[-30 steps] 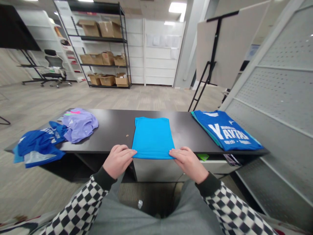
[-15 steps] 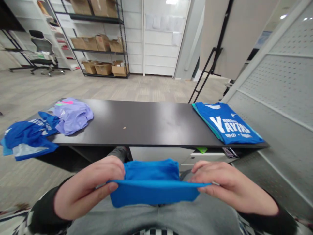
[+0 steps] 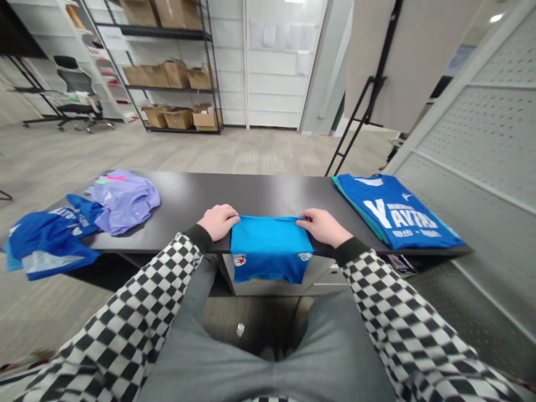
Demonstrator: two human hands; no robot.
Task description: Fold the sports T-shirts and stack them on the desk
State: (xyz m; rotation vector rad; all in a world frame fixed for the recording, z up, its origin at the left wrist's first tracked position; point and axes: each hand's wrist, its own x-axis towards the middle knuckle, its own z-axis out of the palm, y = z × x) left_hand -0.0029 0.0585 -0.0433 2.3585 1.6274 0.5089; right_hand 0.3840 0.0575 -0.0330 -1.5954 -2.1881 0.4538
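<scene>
A bright blue shirt (image 3: 271, 243), folded over, hangs across the front edge of the dark table (image 3: 196, 195). Small printed logos show near its lower corners. My left hand (image 3: 220, 221) pinches its upper left corner between thumb and fingers. At the upper right corner my right hand (image 3: 324, 226) grips it the same way, so the top edge is pulled straight between them. Below the table edge the lower part of the cloth hangs in front of a white drawer unit (image 3: 322, 279).
Rightward on the table lies a stack of folded shirts, a blue printed shirt (image 3: 396, 215) on top. To the left are a crumpled lavender shirt (image 3: 125, 201) and a rumpled blue shirt (image 3: 50, 234) overhanging the edge. A perforated panel (image 3: 481, 145) stands at the right.
Both hands have moved forward, away from my body, carrying the blue shirt from above my lap to the table's front edge. The cloth now hangs down with its logos showing.
</scene>
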